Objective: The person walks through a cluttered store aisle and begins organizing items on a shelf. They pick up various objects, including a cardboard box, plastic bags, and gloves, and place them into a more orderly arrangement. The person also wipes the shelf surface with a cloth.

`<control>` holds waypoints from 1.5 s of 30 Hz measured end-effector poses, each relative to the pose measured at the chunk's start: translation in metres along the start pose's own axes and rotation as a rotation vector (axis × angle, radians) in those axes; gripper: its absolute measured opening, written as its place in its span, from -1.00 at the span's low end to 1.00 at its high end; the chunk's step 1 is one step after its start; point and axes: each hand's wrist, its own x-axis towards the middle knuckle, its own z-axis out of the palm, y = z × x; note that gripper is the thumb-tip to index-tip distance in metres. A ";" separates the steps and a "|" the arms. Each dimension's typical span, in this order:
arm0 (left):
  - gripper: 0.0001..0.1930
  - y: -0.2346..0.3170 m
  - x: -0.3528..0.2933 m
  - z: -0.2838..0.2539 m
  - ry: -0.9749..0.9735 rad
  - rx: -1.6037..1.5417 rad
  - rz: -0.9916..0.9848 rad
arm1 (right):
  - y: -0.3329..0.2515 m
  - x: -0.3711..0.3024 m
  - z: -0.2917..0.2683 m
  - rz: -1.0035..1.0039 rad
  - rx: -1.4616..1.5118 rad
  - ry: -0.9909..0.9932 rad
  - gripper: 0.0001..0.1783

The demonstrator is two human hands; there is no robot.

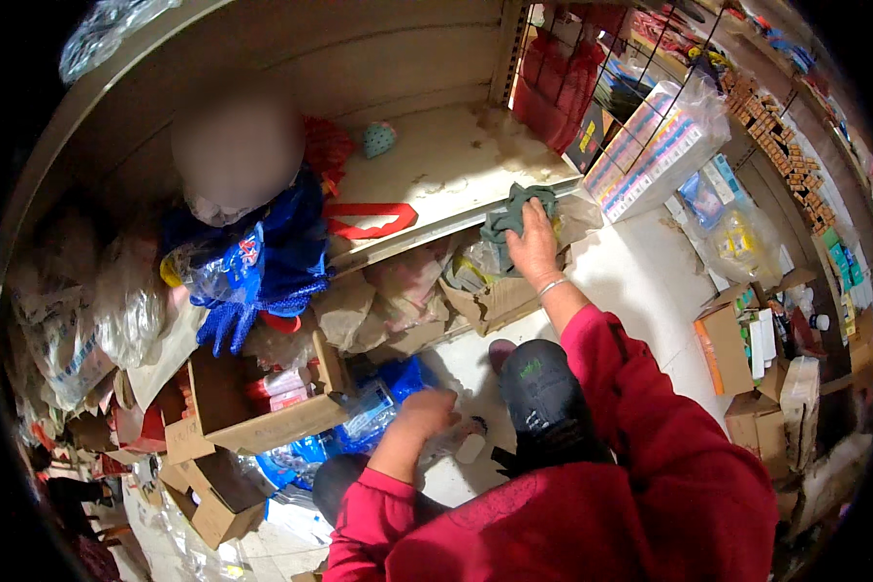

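Note:
My right hand (533,250) is closed on a dark green cloth (522,215), pressing it at the front edge of the metal shelf (446,145). Brown stains mark the shelf's pale surface. Lower down, my left hand (425,411) is curled near my knees, beside blue plastic packages (403,376); whatever its fingers may hold is hidden. On the shelf lie a red strap (371,221) and a small dotted mint-coloured object (379,139). Blue gloves (262,257) in clear plastic hang over the shelf's left part, below a blurred round patch.
An open cardboard box (272,422) with pink-and-white packages stands at lower left. Under the shelf edge sits a carton of bagged goods (490,301). To the right are a wire grid (640,87), a striped wrapped pack (640,155) and open cartons (727,339) on the floor.

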 end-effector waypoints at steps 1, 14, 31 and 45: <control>-0.66 0.001 0.001 0.000 0.022 0.000 0.020 | -0.005 -0.002 0.000 -0.040 -0.016 -0.027 -0.41; -0.60 0.004 0.029 0.009 -0.073 -0.029 0.022 | 0.100 0.035 -0.053 -0.091 -0.230 -0.259 -0.34; -0.64 -0.015 -0.025 0.008 -0.013 -0.008 -0.010 | 0.072 0.010 -0.084 0.116 -0.101 0.094 -0.52; -0.69 -0.003 -0.038 0.007 0.029 0.010 -0.001 | -0.037 -0.008 0.011 -0.125 -0.011 -0.102 -0.46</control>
